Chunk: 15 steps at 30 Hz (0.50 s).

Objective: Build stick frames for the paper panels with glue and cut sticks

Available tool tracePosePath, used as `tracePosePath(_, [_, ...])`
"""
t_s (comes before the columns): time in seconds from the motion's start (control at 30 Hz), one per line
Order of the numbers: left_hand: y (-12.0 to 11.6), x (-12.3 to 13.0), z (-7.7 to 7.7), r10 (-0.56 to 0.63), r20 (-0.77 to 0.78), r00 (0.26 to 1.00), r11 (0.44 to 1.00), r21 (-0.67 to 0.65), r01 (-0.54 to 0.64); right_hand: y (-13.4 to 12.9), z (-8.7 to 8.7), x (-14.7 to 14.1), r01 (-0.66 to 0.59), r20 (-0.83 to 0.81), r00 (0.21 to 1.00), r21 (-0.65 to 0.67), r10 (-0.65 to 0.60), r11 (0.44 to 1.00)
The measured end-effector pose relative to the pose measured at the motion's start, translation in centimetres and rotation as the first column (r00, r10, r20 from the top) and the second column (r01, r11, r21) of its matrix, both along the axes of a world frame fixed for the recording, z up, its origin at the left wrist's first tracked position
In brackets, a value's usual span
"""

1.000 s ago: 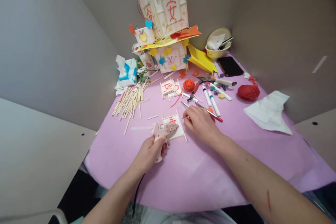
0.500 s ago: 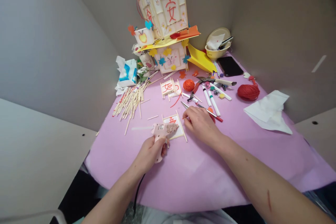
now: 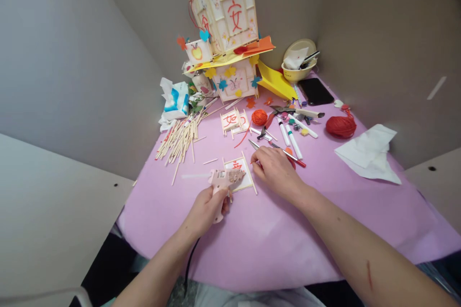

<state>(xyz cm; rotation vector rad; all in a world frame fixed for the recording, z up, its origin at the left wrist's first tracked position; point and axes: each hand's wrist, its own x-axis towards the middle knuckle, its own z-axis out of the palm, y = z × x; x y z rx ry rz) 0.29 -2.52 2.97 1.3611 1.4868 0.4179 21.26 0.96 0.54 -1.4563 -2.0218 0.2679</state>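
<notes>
Gripping the glue gun (image 3: 218, 183) in my left hand (image 3: 208, 205) over the stick-framed panel (image 3: 248, 181) on the bench (image 3: 162, 220), I've barely moved this past second; work seems paused; my right hand (image 3: 275, 168) curls beside the panel, whether pinching anything I cannot tell.

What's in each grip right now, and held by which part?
The left grip holds the pink glue gun by its handle. Whether the right grip, beside the framed panel, holds anything cannot be told.
</notes>
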Motion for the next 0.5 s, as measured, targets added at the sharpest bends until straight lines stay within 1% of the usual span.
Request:
tracePosePath(0.33, [-0.02, -0.14, -0.04, -0.026, -0.023, 0.999, 0.999, 0.023, 0.026, -0.02, 0.09, 0.07, -0.005, 0.007, 1.0, 0.003, 0.005, 1.0])
tracePosePath(0.5, [-0.07, 0.07, 0.45, -0.042, -0.059, 0.997, 0.999, 0.015, 0.043, -0.07, -0.07, 0.11, -0.002, 0.002, 1.0, 0.017, 0.002, 1.0])
